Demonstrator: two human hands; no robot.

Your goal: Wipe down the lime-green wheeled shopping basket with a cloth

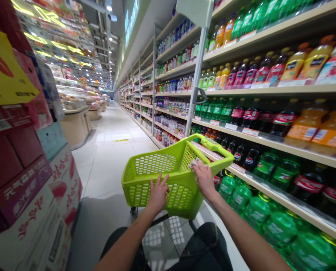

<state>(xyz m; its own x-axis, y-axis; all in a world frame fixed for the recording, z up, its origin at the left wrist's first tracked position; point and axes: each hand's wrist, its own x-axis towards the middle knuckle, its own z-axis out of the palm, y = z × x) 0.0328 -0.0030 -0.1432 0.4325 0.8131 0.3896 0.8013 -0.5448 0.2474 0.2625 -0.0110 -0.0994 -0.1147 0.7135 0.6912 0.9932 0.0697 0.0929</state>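
A lime-green shopping cart [185, 190] with perforated plastic sides stands sideways in front of me, its handle toward the shelves. My left hand [158, 194] is against the near side of the basket, fingers spread and nothing in its grasp. At the handle end, my right hand [204, 177] presses a crumpled pale cloth [195, 163] onto the top rim of the basket. The fingers of that hand are closed over the cloth and partly hide it. No goods show inside the basket.
Shelves [269, 90] of bottled drinks run close along the right. Stacked drink cartons [24, 188] stand at the left, under a yellow sign [7, 71]. A tiled aisle [108, 124] leads ahead past a rounded display counter [74, 126].
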